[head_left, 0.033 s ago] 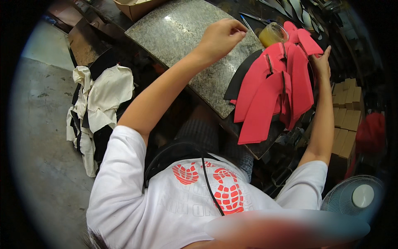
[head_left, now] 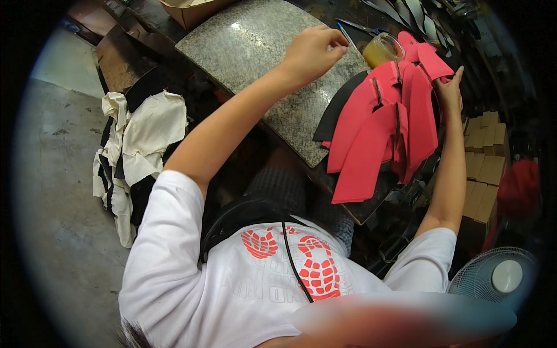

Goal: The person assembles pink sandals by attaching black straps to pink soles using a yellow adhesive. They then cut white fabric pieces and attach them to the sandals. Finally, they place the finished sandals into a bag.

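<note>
My left hand (head_left: pixel 312 55) hangs over the grey mottled work board (head_left: pixel 255 43), its fingers curled and thumb drawn in close. Whatever lies between those fingertips, if anything, is too small to make out. A pile of flat pink cut pieces (head_left: pixel 362 133) with dark edges covers the board's right corner and hangs over the near edge. On the pile's right side, my right hand (head_left: pixel 449 93) grips the edge of a pink piece; one finger points up and the others are partly hidden. Under the pile shows a black piece (head_left: pixel 338 110).
Beyond the pile stand a clear tub of yellowish paste (head_left: pixel 383 50), a blue-tipped pen (head_left: pixel 346 33) and scissors (head_left: pixel 360 27). An open box (head_left: pixel 191 13) sits far left. Cream cloth (head_left: pixel 152 130) hangs at left. Stacked tan boxes (head_left: pixel 484 168) and a fan (head_left: pixel 499 272) are at right.
</note>
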Demonstrator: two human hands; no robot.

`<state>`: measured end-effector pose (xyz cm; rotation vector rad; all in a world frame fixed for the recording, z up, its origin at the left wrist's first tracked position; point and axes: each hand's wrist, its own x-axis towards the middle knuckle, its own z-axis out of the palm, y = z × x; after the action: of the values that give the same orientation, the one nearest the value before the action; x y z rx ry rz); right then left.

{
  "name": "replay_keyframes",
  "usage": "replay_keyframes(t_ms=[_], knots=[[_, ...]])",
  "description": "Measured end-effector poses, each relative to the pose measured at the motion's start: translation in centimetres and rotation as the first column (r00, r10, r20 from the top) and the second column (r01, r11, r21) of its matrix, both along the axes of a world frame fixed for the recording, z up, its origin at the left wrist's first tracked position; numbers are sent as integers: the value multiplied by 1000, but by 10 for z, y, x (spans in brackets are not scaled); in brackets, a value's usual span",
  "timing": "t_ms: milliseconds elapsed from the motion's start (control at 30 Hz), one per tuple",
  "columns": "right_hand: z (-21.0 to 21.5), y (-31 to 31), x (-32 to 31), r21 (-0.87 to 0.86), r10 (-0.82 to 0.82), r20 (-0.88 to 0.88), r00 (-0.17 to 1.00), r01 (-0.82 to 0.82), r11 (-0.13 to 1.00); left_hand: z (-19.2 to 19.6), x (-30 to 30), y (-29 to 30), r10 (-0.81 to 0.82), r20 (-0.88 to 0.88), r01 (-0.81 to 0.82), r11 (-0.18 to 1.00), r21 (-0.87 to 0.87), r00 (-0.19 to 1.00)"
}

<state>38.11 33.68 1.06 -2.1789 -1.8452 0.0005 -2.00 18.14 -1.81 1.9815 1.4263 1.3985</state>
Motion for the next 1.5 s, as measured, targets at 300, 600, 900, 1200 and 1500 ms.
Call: replay_keyframes(t_ms=[300,600,900,1200,1500], knots=[[31,-41,-1,293,366,-667,648,-223,930,-36,30,104,182,-408,-160,983,89,895],[61,-151,-44,445,529,-613,587,-296,845,-34,61,175,143,-398,-86,984,156,906],[49,-238,-25,464,514,-585,627,-260,847,-41,64,183,-534,295,596,780,-191,793],[38,-277,-26,435,478,-645,596,-227,871,-37,75,156,-409,160,402,913,72,899],[38,-318,-35,422,430,-686,588,-160,892,-1,-14,35,-347,215,371,925,-85,913]])
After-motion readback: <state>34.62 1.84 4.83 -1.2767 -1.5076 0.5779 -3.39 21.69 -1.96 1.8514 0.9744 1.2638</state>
